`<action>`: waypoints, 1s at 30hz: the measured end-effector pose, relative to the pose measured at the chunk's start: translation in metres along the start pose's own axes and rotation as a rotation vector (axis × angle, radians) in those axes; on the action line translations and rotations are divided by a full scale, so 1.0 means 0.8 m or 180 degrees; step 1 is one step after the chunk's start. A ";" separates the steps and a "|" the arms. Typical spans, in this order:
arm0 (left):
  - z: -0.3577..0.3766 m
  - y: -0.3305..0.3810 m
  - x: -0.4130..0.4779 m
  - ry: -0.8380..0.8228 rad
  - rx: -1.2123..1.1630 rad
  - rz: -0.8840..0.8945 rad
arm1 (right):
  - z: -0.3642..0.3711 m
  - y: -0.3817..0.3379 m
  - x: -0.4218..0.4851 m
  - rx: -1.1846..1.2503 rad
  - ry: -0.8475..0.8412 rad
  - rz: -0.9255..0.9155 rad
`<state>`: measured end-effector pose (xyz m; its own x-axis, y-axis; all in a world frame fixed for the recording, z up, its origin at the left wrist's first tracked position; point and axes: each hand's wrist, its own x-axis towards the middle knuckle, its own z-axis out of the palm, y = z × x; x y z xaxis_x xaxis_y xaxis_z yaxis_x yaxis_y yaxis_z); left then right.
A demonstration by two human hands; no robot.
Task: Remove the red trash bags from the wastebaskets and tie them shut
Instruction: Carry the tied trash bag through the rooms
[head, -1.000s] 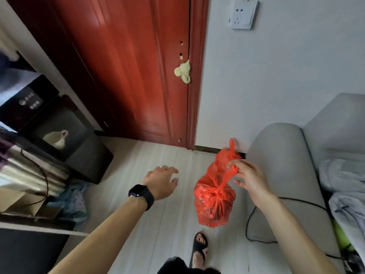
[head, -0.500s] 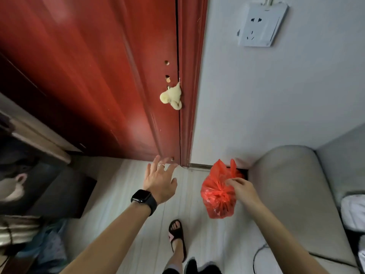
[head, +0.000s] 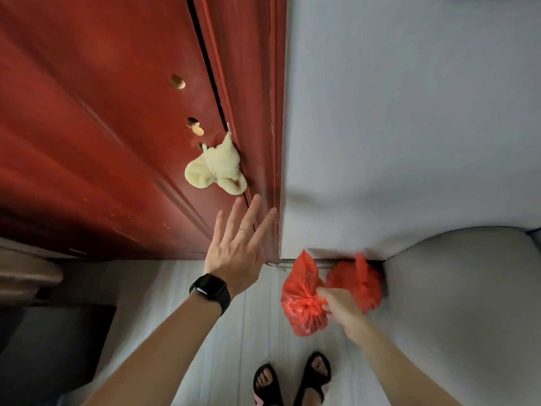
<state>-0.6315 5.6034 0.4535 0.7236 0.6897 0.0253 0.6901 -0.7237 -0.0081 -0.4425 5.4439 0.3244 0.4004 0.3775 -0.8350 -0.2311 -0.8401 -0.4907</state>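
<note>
My right hand [head: 341, 307] grips the knotted neck of a tied red trash bag [head: 301, 297], which hangs low above the pale floor. A second tied red trash bag [head: 361, 281] sits on the floor just behind it, in the corner between the wall and the grey sofa arm. My left hand [head: 238, 247] is raised with its fingers spread and holds nothing. It reaches toward the edge of the red door [head: 117, 127], just below a pale yellow cloth [head: 216, 169] stuffed into the latch hole. No wastebasket is in sight.
A grey sofa arm [head: 459, 303] fills the lower right, close to the bags. The white wall [head: 409, 127] rises behind it. A dark box [head: 55, 341] and a brown furniture edge stand at the lower left. My two sandalled feet [head: 292, 379] stand on the pale floor.
I have stepped closer to the door. My left hand has risen toward the door edge, fingers spread. The held bag has dropped lower, and a second red bag now shows in the corner.
</note>
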 end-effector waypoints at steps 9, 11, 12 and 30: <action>0.135 0.000 0.041 0.0130 0.0256 -0.0096 | 0.040 0.048 0.151 -0.0373 0.0032 -0.0021; 0.154 0.000 0.042 0.0175 0.0246 -0.0156 | 0.041 0.048 0.167 -0.0402 0.0040 -0.0038; 0.166 0.001 0.041 0.0173 0.0210 -0.0168 | 0.041 0.051 0.175 -0.0421 0.0025 -0.0040; 0.183 0.004 0.031 -0.0150 -0.0045 -0.0156 | 0.000 0.025 0.170 -0.1206 0.0159 -0.0171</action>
<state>-0.6091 5.6217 0.3080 0.6889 0.7245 -0.0218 0.7248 -0.6890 0.0062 -0.3929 5.4788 0.2012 0.4478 0.4134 -0.7928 0.1317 -0.9075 -0.3988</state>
